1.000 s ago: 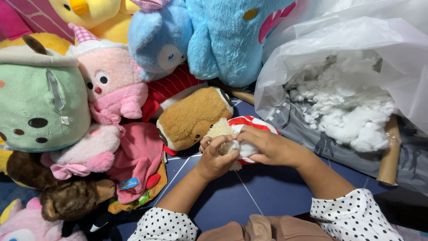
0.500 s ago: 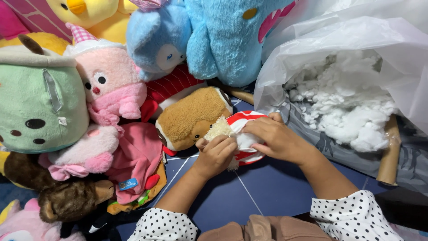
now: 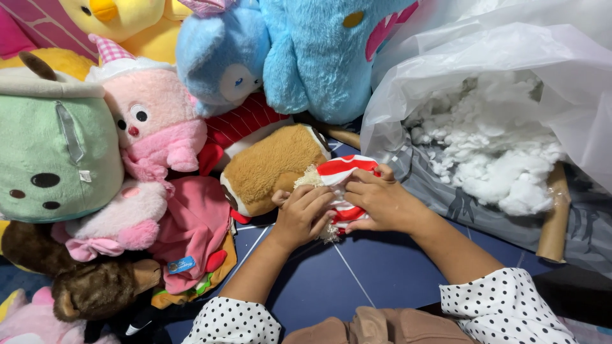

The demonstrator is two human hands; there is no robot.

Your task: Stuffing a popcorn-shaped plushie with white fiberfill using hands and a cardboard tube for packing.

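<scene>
Near the frame's centre, the left hand [image 3: 301,215] and right hand [image 3: 380,201] both clutched a red-and-white striped plush piece [image 3: 340,172], just beside a tan plush toy [image 3: 271,167]; white stuffing [image 3: 491,153] filled the plastic bag [image 3: 510,57] at upper right.

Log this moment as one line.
left hand: grips striped toy | right hand: grips same toy | stuffing bag: right, open | plush pile: left
</scene>
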